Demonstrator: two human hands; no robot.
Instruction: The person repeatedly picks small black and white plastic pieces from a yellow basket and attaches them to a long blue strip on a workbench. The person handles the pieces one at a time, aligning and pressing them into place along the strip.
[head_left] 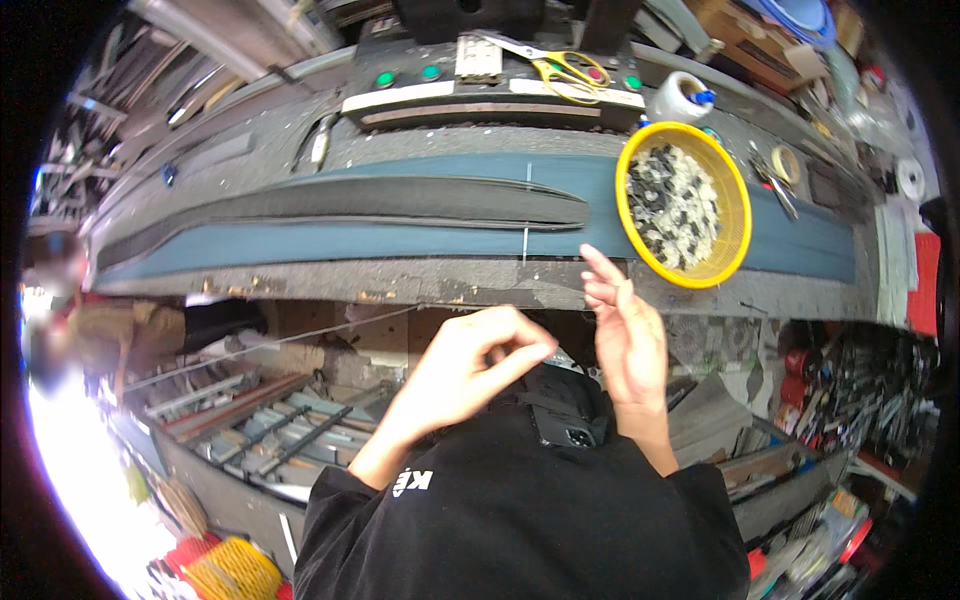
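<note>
My left hand [478, 362] is in front of the bench edge, its thumb and fingertips brought together in a pinch. Whatever is between them, if anything, is too small to make out. To its right, my right hand [632, 345] is raised with fingers stretched toward the bench, holding nothing I can see. Beyond that hand stands a yellow plastic basket [737, 235] full of small black and whitish pieces. A bundle of long black strips [400, 202] lies along the blue-grey sheet [330, 250] on the bench, its rounded end left of the basket.
Yellow-handled scissors [565, 72] rest on a control panel [410, 102] with green buttons. A white roll [682, 97] stands behind the basket, with a tape ring [785, 164] and pliers [775, 188] to the right. A dark phone-like device [565, 415] hangs at my chest. Metal profiles [270, 430] lie below left.
</note>
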